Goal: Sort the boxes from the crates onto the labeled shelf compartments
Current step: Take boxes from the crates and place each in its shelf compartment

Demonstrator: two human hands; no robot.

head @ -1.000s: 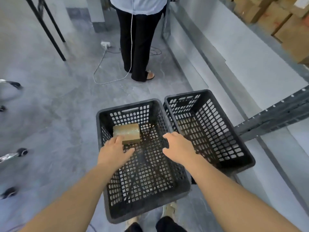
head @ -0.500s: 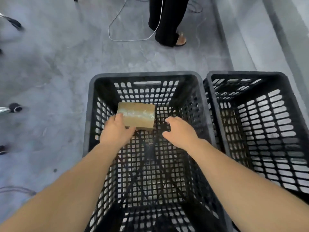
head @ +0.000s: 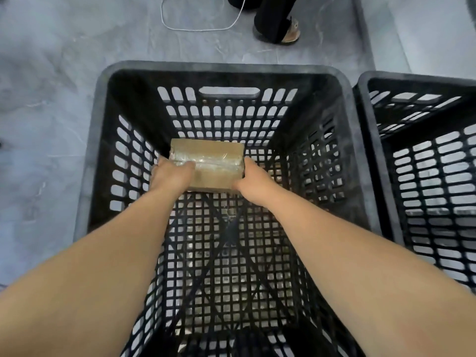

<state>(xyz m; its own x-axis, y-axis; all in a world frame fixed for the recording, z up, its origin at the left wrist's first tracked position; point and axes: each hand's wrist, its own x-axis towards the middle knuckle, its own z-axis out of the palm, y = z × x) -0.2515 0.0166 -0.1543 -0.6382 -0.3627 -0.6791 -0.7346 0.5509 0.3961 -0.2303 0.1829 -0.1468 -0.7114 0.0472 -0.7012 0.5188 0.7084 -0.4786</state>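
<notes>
STEP: lift taped cardboard box (head: 206, 164) from black crate (head: 226, 67) | WHERE: crate floor, near far wall, left of centre | GRIP: left hand (head: 171, 175) and right hand (head: 253, 182) pressed on opposite short ends | AXIS: long side runs left-right, tape seam on top | ADVICE: squeeze evenly, lift straight up, clear the rim | second crate (head: 412, 78) to the right, no boxes visible

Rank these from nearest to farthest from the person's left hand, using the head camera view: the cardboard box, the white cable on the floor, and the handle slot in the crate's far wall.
1. Cardboard box: touching the left hand, inside the crate.
2. Handle slot: ahead, in the crate's far wall.
3. White cable: farthest, on the floor beyond the crate.
</notes>
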